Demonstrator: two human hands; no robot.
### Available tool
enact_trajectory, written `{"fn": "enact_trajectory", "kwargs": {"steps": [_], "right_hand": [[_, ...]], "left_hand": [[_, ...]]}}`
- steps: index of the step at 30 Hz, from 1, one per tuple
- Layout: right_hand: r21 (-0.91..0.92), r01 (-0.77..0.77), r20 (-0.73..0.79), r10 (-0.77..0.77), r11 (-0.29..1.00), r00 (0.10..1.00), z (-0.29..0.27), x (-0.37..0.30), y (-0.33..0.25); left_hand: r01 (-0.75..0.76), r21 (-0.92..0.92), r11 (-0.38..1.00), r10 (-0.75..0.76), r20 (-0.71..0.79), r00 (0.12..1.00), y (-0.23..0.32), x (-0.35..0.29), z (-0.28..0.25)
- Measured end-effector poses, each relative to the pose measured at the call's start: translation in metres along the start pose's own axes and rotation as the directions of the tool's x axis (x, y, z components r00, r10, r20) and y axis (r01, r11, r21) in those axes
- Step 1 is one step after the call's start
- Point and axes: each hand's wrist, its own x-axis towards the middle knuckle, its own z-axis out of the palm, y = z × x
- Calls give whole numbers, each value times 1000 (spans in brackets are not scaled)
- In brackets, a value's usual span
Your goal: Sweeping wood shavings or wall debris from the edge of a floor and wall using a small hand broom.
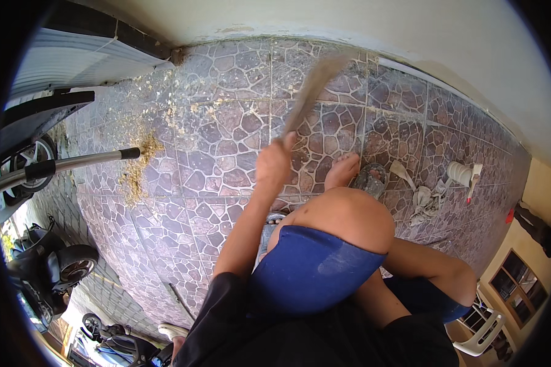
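My left hand (274,163) is closed around the near end of a short brown broom (312,92). The broom slants up and to the right over the stone-patterned tiles (220,165), and its widening far end is smeared by motion. Pale crumbs and flakes are scattered on the tiles left of the broom. A heap of yellow-brown shavings or dust (138,168) lies farther left. My right forearm (379,296) passes behind my raised knee, which hides my right hand.
A grey tube with a black tip (128,154) reaches in from the left. Right of my feet lie a scraper-like tool (401,171), a grey rag (425,200) and a whitish roll (460,174). Motorbikes (49,269) stand left. A wall (386,30) borders the far side; a white chair (480,336) stands lower right.
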Motion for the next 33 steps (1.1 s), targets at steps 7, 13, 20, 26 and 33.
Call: {"fn": "enact_trajectory", "kwargs": {"steps": [7, 13, 20, 26, 33], "right_hand": [[75, -22, -28, 25, 997, 999, 3, 10, -4], [122, -35, -19, 37, 992, 999, 16, 10, -3], [60, 82, -144, -73, 995, 987, 24, 34, -8], [45, 101, -175, -92, 994, 980, 3, 76, -10], [243, -22, 170, -21, 970, 985, 48, 31, -38]], "left_hand": [[444, 20, 896, -394, -428, 813, -197, -101, -118], [187, -82, 979, -199, -168, 966, -78, -105, -47], [-19, 14, 1000, 20, -120, 993, -17, 5, 0], [321, 13, 947, -297, -341, 892, -151, -35, -80], [226, -10, 974, -223, -202, 954, -93, -103, -65]]}}
